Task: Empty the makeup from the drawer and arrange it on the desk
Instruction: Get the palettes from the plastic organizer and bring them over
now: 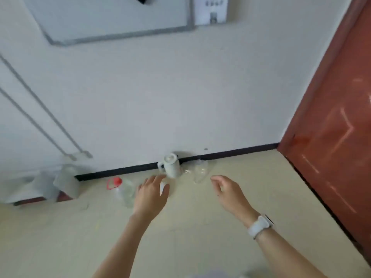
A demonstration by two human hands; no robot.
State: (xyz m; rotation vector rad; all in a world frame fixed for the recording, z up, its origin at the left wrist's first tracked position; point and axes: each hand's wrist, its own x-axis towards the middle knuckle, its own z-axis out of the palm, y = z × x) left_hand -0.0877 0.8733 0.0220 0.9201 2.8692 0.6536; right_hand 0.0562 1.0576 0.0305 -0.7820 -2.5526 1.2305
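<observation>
**Two hands raised, neither drawer nor makeup in view**

Both hands were held out over a pale floor (pixel 230 247), with a white kettle (pixel 171 165) standing against the dark skirting as the landmark. The left hand (pixel 151 194) hung just in front of the kettle, fingers spread, a small white shape at its fingertips too blurred to identify; whether that grip held it could not be told. The right hand (pixel 227 190), to the kettle's right and wearing a white wristband (pixel 259 226), showed a loosely curled, empty grip. Left of the kettle lay a clear jug with a red cap (pixel 122 190); right of it, clear plastic bottles (pixel 198 171). By judgement, the step in hand was still the approach: the next move called for turning toward the drawer and worktop, neither visible. Motion blur softened everything; a brown door (pixel 337 117) was cut off at the frame's right.
</observation>
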